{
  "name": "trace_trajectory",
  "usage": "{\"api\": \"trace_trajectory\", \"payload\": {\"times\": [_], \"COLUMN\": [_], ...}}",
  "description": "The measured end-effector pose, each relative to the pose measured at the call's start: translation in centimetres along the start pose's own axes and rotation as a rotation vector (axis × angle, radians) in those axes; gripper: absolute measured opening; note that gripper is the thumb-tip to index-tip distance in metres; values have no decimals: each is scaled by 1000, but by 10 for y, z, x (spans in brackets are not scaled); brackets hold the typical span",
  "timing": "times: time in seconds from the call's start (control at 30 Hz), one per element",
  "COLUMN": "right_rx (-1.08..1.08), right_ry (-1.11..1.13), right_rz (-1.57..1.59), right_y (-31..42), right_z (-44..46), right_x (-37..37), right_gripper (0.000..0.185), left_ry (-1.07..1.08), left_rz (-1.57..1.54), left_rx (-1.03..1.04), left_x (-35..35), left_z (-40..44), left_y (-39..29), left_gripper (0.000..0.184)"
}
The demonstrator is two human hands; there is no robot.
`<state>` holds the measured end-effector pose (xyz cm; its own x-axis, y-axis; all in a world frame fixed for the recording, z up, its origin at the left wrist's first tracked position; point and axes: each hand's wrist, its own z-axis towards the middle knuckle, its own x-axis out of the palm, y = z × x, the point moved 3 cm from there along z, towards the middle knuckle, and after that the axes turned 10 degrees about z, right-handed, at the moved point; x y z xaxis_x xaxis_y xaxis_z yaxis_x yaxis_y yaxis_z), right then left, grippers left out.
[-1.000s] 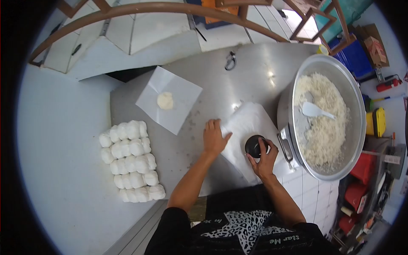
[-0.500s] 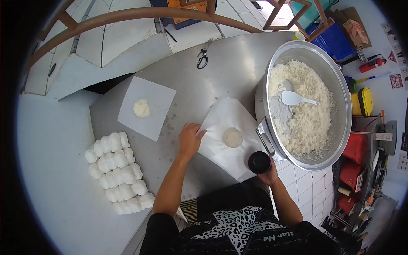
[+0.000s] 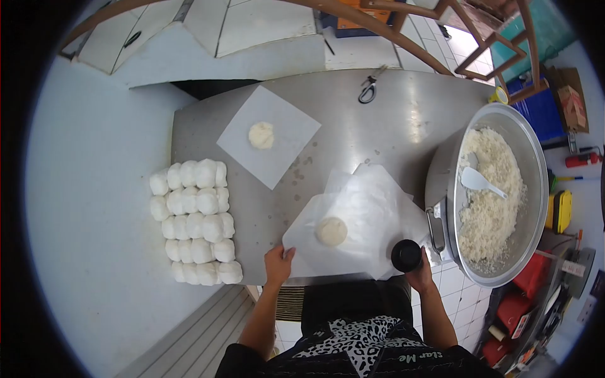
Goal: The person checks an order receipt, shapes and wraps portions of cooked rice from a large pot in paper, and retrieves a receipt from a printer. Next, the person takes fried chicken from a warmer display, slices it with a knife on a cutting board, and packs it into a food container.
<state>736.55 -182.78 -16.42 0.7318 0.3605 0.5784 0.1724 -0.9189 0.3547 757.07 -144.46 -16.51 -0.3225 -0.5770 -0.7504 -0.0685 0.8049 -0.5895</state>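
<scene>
My left hand (image 3: 278,265) pinches the lower left corner of a white paper sheet (image 3: 305,233), which carries a round, flat portion of rice (image 3: 332,232). More paper sheets (image 3: 378,195) lie to its right, partly under it. In my right hand (image 3: 421,272) is a small black bowl (image 3: 406,256), held by its right side near the table's front edge. Farther left on the table, another paper sheet (image 3: 293,123) lies flat with a pale round portion (image 3: 261,135) on it.
A large metal pot (image 3: 444,170) of rice, with a white paddle (image 3: 482,182) in it, stands at the right. Scissors (image 3: 367,93) lie at the back. Several rows of white wrapped bundles (image 3: 195,227) sit at the left. A wooden rail (image 3: 353,19) crosses the top.
The black bowl has come off the rice portion, held in my right hand. My left hand has taken a sheet's corner, and that sheet with its rice has shifted left and toward me.
</scene>
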Motion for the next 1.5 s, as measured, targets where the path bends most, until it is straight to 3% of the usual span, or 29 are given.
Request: {"api": "trace_trajectory", "payload": {"times": [0.07,0.17,0.27,0.37,0.4,0.5,0.6,0.7,0.8,0.87,0.9,0.93,0.97,1.03,1.1,1.23,1.33,1.43,1.5], "right_rx": [11,12,-18,-34,26,51,-42,-239,-303,-354,-411,-429,-653,-1052,-1124,-978,-975,-1041,-975], "right_ry": [-18,-96,-348,-2,83,115,55,-52,-102,-35,129,207,271,417,567,921,1012,1011,967], "right_rz": [-69,-106,-71,-141,-103,-111,-37,-47,-294,-510,-767,-805,-1037,-1263,-1408,-1943,-2169,-2124,-2133], "right_y": [0,4,12,-7,-19,-38,-23,5,4,-14,-14,-23,-29,-32,-45,-72,-84,-88,-90], "right_z": [3,2,-6,31,47,84,81,68,71,97,113,130,157,194,241,290,291,290,293], "right_x": [2,11,54,67,76,98,90,85,133,180,232,281,321,413,473,504,489,478,476], "right_gripper": [65,63,61,61,61,57,55,52,56,54,53,58,65,72,73,70,66,76,78], "left_ry": [-29,-7,-173,-247,-181,-267,-290,-290,-535,-485,-468,-441,-412,-423,-511,-578,-436,-330,-545], "left_rz": [-163,-51,112,160,192,294,413,486,667,327,156,-36,-227,-298,-179,-188,-365,-68,-167], "left_rx": [-118,-153,-273,-168,-217,-114,-182,-195,-3,28,45,-11,-67,-206,-283,-512,-575,-429,-373], "left_x": [-5,-29,-57,-81,-85,-95,-102,-101,-136,-133,-131,-126,-120,-95,-78,-63,-72,-60,-49], "left_z": [-16,-25,-25,-10,-4,15,27,35,59,79,93,112,134,180,216,251,256,269,265], "left_y": [32,47,63,63,63,46,44,54,-35,-47,-53,-58,-62,-45,-41,-37,-41,-34,-36], "left_gripper": [19,20,20,18,17,15,13,23,42,51,55,57,59,64,68,74,61,35,20]}}
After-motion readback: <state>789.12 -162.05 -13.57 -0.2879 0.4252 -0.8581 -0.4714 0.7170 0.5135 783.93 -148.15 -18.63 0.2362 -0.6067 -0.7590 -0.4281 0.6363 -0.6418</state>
